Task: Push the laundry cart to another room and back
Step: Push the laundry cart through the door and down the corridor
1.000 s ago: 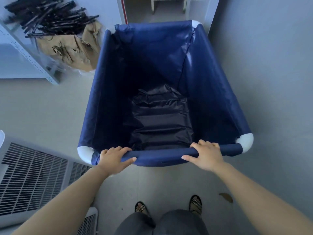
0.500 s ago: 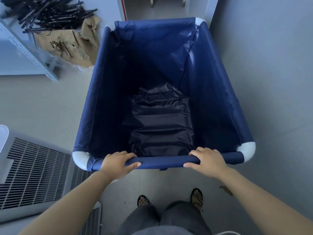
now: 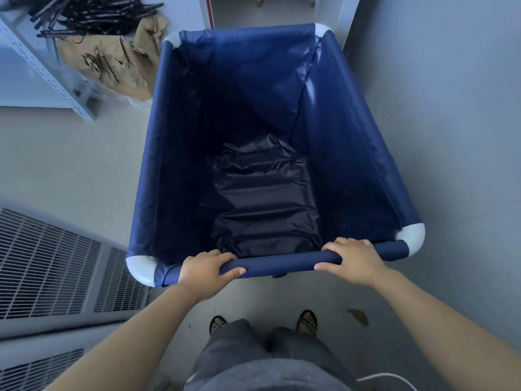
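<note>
A navy fabric laundry cart (image 3: 346, 142) with white corner pieces fills the middle of the head view. A dark crumpled fabric (image 3: 262, 198) lies at its bottom. My left hand (image 3: 205, 270) grips the near rail toward its left end. My right hand (image 3: 353, 259) grips the same rail toward its right end. Both thumbs wrap under the bar. The cart's far end points at a doorway (image 3: 282, 8) at the top of the view.
A grey wall (image 3: 451, 108) runs close along the cart's right side. A slatted grey unit (image 3: 50, 263) stands at the left. A metal shelf (image 3: 42, 69) with black sticks and brown paper sits at the upper left. A brown leaf (image 3: 357, 316) lies on the floor.
The cart and I have moved forward; the shelf and slatted unit slid nearer and lower in view, and the cart's far end is closer to the doorway. Both hands keep their grip.
</note>
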### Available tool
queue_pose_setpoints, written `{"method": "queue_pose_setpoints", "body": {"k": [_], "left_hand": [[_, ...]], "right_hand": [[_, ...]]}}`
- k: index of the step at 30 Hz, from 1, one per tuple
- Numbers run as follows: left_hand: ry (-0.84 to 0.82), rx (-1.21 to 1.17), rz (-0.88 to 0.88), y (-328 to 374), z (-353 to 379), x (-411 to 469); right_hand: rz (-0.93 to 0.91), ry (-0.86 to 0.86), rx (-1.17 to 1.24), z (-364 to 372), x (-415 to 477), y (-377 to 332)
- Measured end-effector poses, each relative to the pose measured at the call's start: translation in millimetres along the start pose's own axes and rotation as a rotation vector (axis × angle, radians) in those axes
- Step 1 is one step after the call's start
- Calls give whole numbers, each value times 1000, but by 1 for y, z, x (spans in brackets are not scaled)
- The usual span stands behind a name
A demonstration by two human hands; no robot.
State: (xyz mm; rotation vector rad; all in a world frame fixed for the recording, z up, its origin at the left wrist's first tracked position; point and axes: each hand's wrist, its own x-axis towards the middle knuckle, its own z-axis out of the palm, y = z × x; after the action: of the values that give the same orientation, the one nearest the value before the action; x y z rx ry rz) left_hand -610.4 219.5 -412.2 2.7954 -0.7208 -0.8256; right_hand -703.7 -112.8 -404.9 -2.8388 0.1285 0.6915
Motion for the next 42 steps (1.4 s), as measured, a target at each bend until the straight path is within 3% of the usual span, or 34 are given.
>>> {"method": "queue_pose_setpoints", "body": {"k": [10,15,25,29,33,37,42], "left_hand": [[41,-103,32,79,23,-1],[97,-49,29,105,31,-6],[101,-23,52,134,44,-6],[98,-38,75,130,41,-4],[85,-32,80,117,30,2],[46,13,146,99,15,13],[-26,91,307,70,-7,30]], "right_hand": [[-61,-54,138,-20,-9,84],[-115,-106,94,-30,-13,118],[-151,44,7,-24,-28,152],[-156,65,67,-23,-27,153],[-43,175,248,-25,-26,146],[24,190,127,-13,-29,115],[69,241,143,10,-31,45]]}}
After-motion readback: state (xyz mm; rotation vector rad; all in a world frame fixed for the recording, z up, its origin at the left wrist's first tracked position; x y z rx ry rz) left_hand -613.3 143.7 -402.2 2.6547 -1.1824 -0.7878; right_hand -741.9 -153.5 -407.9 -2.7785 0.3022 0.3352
